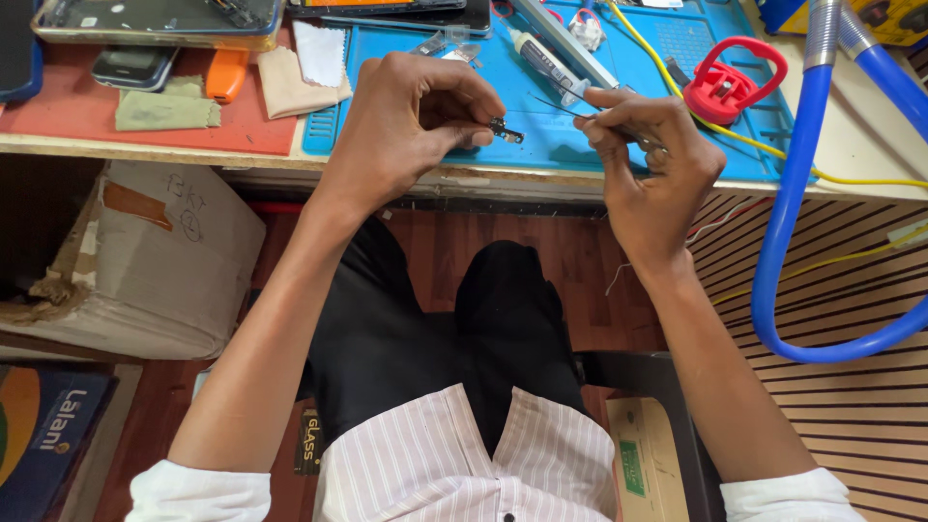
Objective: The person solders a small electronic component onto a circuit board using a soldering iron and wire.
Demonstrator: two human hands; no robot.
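dark and tiny, the small metal part [506, 130] sits pinched at the fingers [464, 121] of the left hand [406, 126], held in the air just over the tabletop [851, 145] edge, above the blue work mat [541, 135]. the right hand [652, 159] grips fine tweezers [580, 113], tips pointing at the part but apart from it. risk, as i judge it: a slipped pinch or a hard nudge from the tips could flick the part off the edge to the wooden floor [599, 261] below.
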